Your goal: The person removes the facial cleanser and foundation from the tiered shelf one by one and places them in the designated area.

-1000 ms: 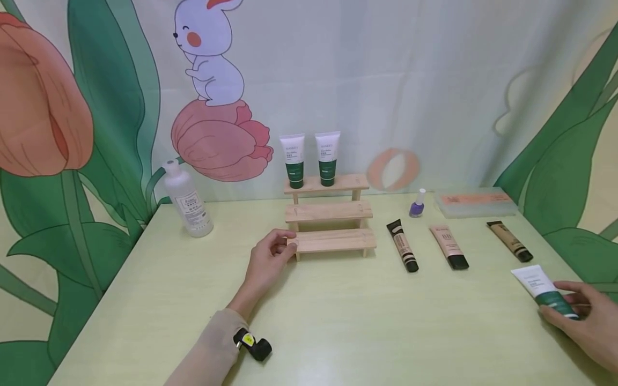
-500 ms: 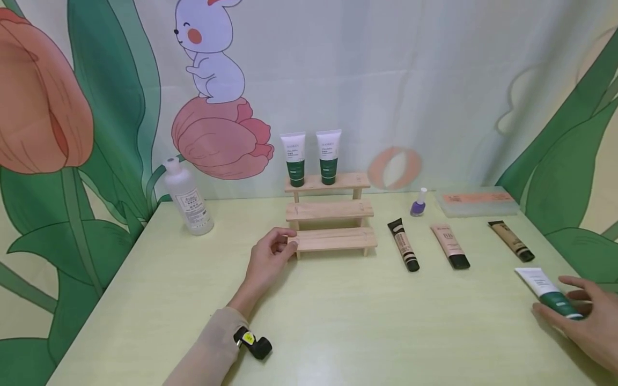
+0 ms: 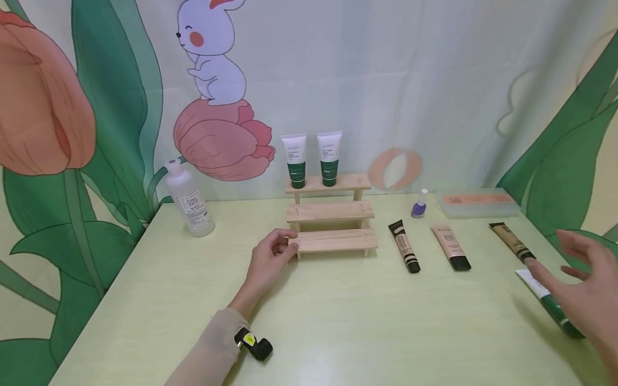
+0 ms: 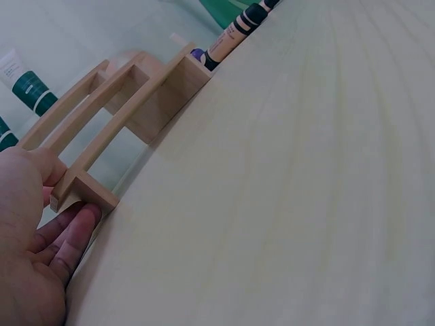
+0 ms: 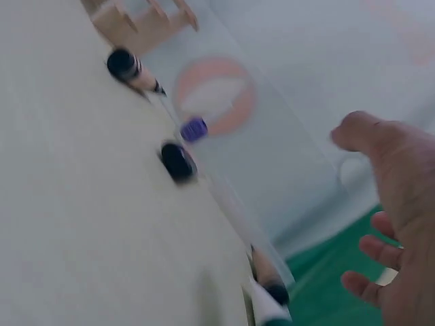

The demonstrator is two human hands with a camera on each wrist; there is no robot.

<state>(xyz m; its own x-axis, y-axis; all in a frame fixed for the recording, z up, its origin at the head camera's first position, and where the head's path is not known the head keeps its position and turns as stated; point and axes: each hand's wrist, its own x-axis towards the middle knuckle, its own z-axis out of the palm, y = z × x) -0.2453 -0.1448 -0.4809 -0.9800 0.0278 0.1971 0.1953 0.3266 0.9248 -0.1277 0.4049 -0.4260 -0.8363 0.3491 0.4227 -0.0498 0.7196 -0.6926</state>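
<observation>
A small three-tier wooden display stand (image 3: 334, 241) is at the middle of the table. My left hand (image 3: 269, 256) grips the left end of its lowest step, as the left wrist view also shows, with fingers beneath the board (image 4: 98, 189). Two white-and-green squeeze tubes (image 3: 296, 162) stand upright on the top step. At the far right, my right hand (image 3: 586, 289) is raised with fingers spread, holding nothing. Partly hidden below it, a third white-and-green squeeze tube (image 3: 552, 306) lies on the table.
Right of the stand lie a black-and-beige tube (image 3: 404, 246), a pink BB cream tube (image 3: 451, 247) and a gold-and-black tube (image 3: 513, 242). Behind them are a purple nail polish bottle (image 3: 418, 207) and a flat translucent box (image 3: 478, 203). A white bottle (image 3: 191, 206) stands at back left.
My right hand has let go of the third white-and-green tube, leaving it on the table, and has lifted up and away. My left hand has stayed on the stand.
</observation>
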